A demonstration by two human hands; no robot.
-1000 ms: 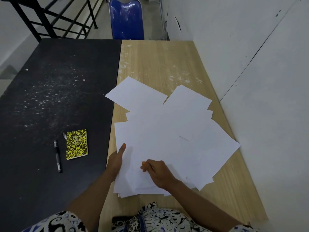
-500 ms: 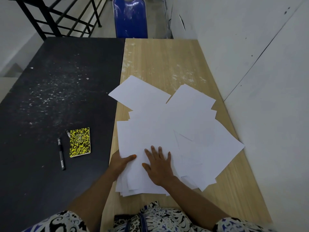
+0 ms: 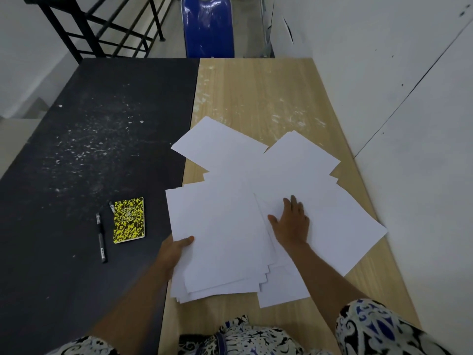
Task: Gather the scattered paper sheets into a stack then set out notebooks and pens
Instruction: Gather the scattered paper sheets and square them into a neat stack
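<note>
Several white paper sheets lie fanned and overlapping on the light wooden table. My left hand grips the left edge of the near pile, thumb on top of the sheets. Flat on a sheet toward the right lies my right hand, fingers straight and pressing down. A small yellow-and-black speckled notebook sits on the black table to the left. A black pen lies just left of it, and the tip of a second pen shows at the notebook's top left corner.
A white wall runs close along the right side of the wooden table. A blue chair stands past the far end, with a black metal railing to its left.
My right hand slid up and to the right across the sheets, from the near pile to a sheet farther out. My left hand now holds the pile's left edge with the thumb on top.
</note>
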